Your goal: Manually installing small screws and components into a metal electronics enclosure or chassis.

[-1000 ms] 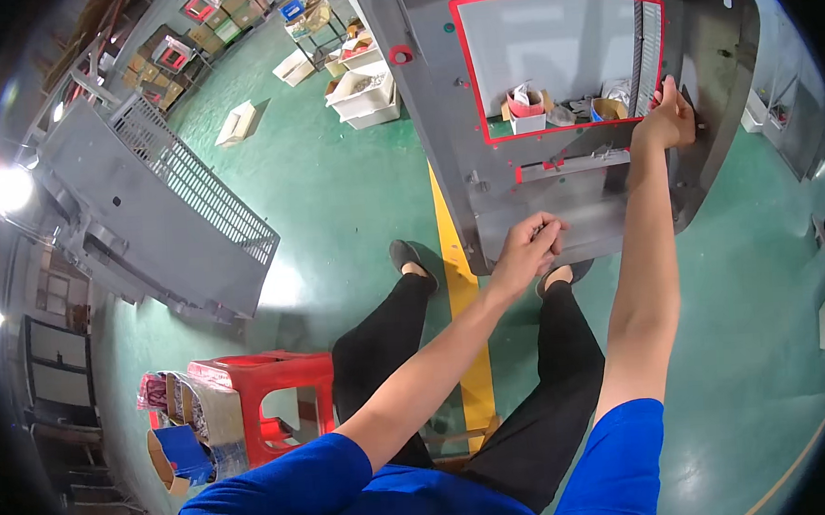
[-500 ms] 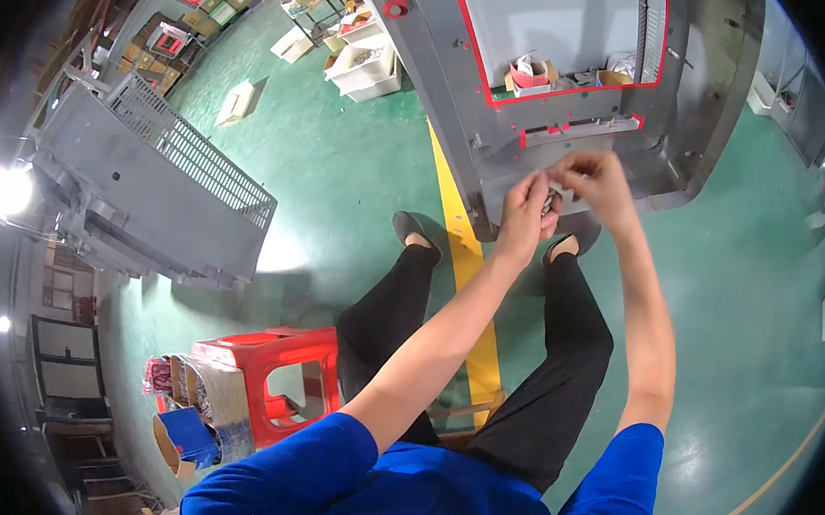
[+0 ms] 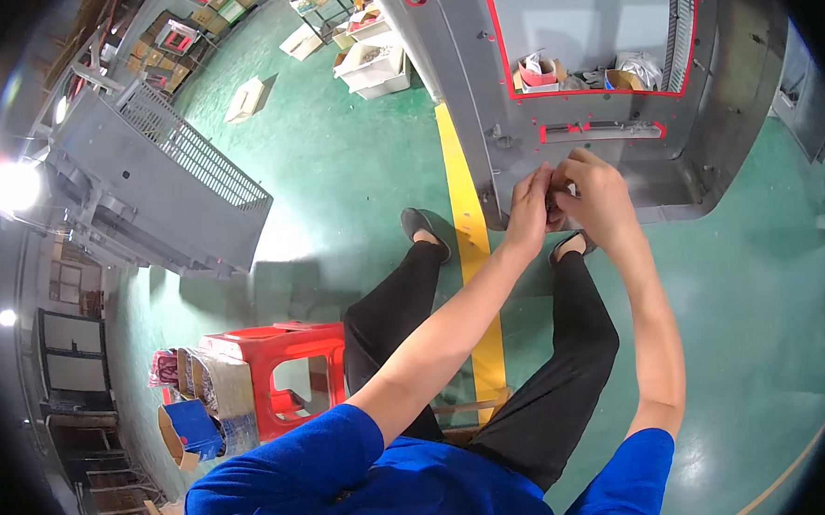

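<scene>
My left hand [image 3: 529, 210] is cupped in front of me around small metal pieces, too small to name and mostly hidden by the fingers. Over its palm, my right hand [image 3: 598, 192] bends its fingers down among the pieces; whether it pinches one is hidden. Both hands are in front of the lower edge of a large grey metal panel [image 3: 604, 175]. The panel has a big rectangular opening edged in red, and below it a narrow slot [image 3: 602, 133] with red marks at its ends.
A second grey panel with a grille [image 3: 161, 182] stands at the left. A red plastic stool [image 3: 267, 358] is beside my left leg, next to cardboard boxes [image 3: 190, 432]. White bins [image 3: 372, 68] of parts sit on the green floor beyond a yellow line [image 3: 467, 227].
My right hand has lowered its fingers into my left palm, where before they were raised beside the left fingertips. The whole view has shifted slightly.
</scene>
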Demonstrator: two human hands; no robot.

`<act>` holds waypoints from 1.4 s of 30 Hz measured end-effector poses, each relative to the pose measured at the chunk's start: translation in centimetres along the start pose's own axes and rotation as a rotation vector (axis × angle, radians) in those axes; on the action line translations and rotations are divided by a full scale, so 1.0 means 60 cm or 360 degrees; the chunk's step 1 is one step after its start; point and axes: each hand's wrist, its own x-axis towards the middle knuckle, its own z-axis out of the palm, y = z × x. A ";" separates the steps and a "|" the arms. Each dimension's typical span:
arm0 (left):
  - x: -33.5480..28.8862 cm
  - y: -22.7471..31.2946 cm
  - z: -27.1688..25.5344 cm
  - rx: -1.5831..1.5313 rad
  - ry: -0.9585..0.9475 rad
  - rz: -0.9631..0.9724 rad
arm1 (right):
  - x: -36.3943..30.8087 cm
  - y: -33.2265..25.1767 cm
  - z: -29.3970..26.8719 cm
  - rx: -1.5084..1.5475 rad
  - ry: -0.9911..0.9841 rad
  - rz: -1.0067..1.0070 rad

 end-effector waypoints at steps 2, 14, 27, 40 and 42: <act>0.003 0.001 0.004 -0.0031 0.0011 -0.0097 | 0.003 0.015 -0.007 0.0253 -0.0071 0.0090; 0.027 0.003 0.011 0.0069 -0.0252 -0.0140 | 0.198 0.015 -0.011 0.0500 0.0716 -0.0294; 0.023 0.036 -0.016 0.0178 -0.0370 -0.0222 | 0.286 0.015 0.021 -0.0349 0.0901 -0.0951; 0.011 0.054 -0.043 0.0228 -0.0342 -0.0239 | 0.294 -0.027 0.029 -0.0424 0.0868 -0.1109; 0.011 0.054 -0.044 0.0287 -0.0328 -0.0227 | 0.293 -0.022 0.023 -0.0415 0.0805 -0.1185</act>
